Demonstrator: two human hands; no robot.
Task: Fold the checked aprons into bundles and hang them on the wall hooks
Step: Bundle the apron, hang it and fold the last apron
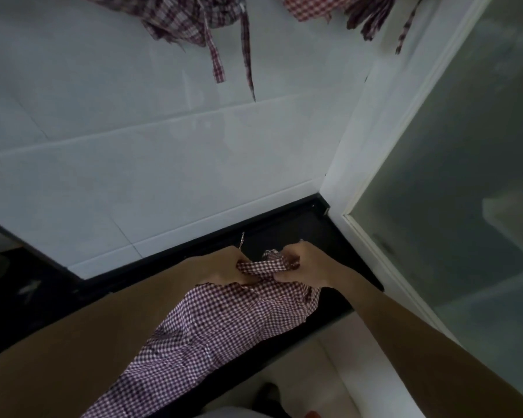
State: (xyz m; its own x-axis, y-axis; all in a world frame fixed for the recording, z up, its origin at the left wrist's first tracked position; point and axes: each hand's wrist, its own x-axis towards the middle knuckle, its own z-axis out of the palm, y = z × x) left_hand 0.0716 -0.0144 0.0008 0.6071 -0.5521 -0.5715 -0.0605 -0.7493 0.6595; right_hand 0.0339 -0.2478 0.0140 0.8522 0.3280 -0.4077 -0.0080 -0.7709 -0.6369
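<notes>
Below the white tiled wall (pixel 133 164), close to its dark base strip (pixel 194 245), two bare forearms reach in from the lower corners of the head view and meet over a checked apron (pixel 224 327). Much is cut off: the apron runs out of the bottom edge, so its lower end cannot be seen, and the fingertips of both hands are buried in the cloth. At far left a dark patch beside the wall is too dim to make out.

The left hand (pixel 221 265) is curled knuckles-up, its fingers pinching a gathered fold at the apron's top. Between the hands the fabric is twisted into a thick rope-like band; below it the cloth hangs loose and crumpled, a thin woven cotton in small maroon-and-white checks. The right hand (pixel 302 263) is likewise clenched on the twisted end, thumb tucked underneath, wrist bent slightly inward.

High on the wall, two more checked aprons hang, both cropped by the top edge: a bunched one (pixel 191 22) with narrow ties dangling, and another (pixel 344 10) further right. The hooks holding them are out of frame. At right a white frame (pixel 384 146) borders a frosted glass panel (pixel 465 176), with vague shapes behind it.
</notes>
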